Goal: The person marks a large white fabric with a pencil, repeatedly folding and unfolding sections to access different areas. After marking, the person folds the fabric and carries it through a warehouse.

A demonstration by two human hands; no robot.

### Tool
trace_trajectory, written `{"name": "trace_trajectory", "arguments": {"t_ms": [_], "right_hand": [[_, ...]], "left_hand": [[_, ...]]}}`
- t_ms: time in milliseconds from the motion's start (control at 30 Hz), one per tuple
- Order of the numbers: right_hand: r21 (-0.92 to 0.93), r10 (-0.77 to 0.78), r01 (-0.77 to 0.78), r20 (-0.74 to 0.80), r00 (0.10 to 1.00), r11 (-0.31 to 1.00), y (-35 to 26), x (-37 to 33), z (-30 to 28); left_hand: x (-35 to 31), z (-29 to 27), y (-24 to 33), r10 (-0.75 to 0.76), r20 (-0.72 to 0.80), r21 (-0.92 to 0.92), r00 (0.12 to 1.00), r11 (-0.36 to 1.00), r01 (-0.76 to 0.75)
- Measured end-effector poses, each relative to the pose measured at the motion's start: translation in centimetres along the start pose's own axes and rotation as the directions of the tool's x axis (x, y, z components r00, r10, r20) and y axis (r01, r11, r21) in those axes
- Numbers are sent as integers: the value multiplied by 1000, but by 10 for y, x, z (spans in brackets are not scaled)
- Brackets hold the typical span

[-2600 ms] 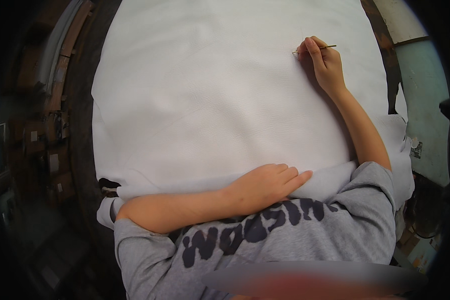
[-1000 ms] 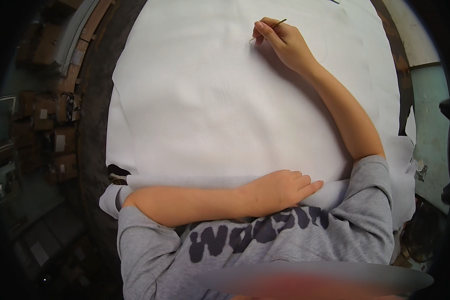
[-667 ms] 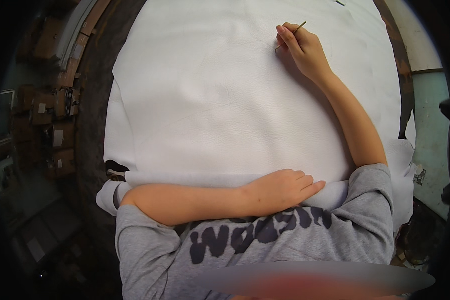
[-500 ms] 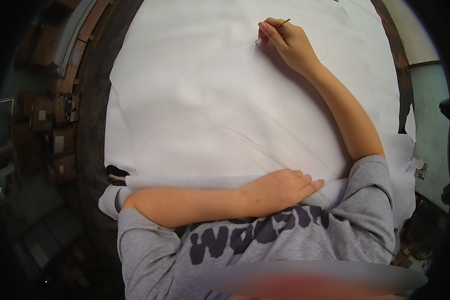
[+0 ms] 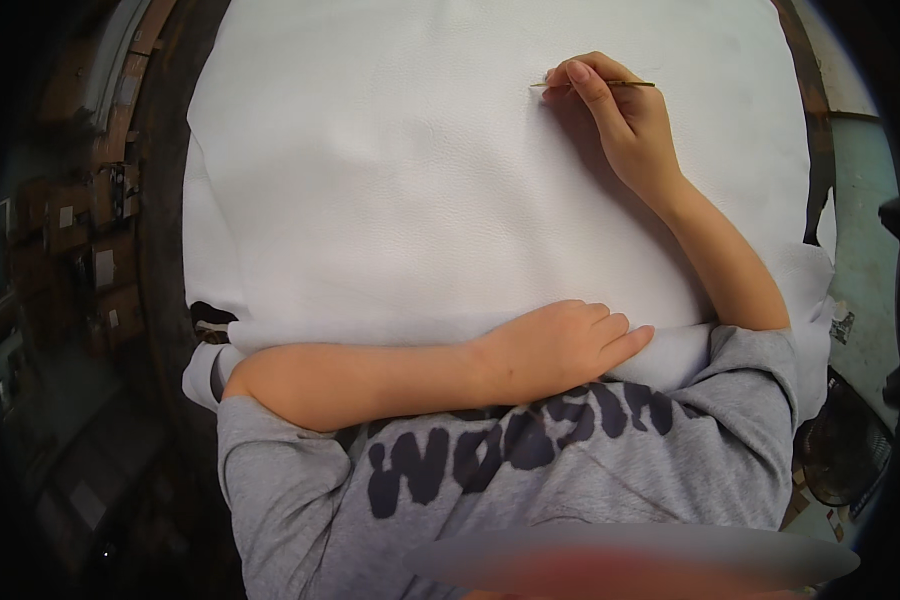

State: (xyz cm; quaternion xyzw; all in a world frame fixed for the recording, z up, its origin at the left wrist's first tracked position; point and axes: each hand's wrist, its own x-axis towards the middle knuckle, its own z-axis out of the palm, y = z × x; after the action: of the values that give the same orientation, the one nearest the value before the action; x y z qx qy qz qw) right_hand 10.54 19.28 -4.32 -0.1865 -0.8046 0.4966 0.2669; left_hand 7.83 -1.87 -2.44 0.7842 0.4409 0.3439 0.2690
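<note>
A large sheet of white leather with a pebbled grain is spread in front of me. My right hand is closed on a thin gold-coloured stick, held like a pen over the far right part of the leather. The stick's fine tip points left, close to the surface; whether it touches I cannot tell. Along the near folded edge of the leather rests my left hand, palm down, its forearm lying across in front of my body. Its thumb is apart from the slightly bent fingers, and nothing shows in it.
The leather's near edge folds over into a rounded bulge. Cardboard boxes are stacked in the dim area at the left. A pale green surface lies beyond the dark border on the right, with a dark round object lower down.
My right hand has shifted right and slightly nearer, and the stick has turned from slanting to nearly level. My left hand stays on the near edge, its fingers a little more bent. The view has shifted slightly.
</note>
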Motion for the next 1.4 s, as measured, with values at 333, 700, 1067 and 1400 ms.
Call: {"name": "trace_trajectory", "arguments": {"t_ms": [333, 700, 1067, 1400], "right_hand": [[-135, -92, 105, 103, 990, 985, 2, -3, 1], [345, 120, -218, 285, 951, 913, -54, -48, 5], [-67, -146, 200, 471, 870, 977, -53, -63, 8], [-103, -76, 122, 370, 926, 987, -52, -51, 19]], "left_hand": [[1, 1, 0, -15, -1, -36, 1000, 999, 15], [-1, 0, 3, -68, 43, -63, 997, 995, 71], [0, 4, 2, -47, -6, -11, 999, 999, 47], [-3, 3, 0, -56, 17, -118, 998, 991, 58]]}}
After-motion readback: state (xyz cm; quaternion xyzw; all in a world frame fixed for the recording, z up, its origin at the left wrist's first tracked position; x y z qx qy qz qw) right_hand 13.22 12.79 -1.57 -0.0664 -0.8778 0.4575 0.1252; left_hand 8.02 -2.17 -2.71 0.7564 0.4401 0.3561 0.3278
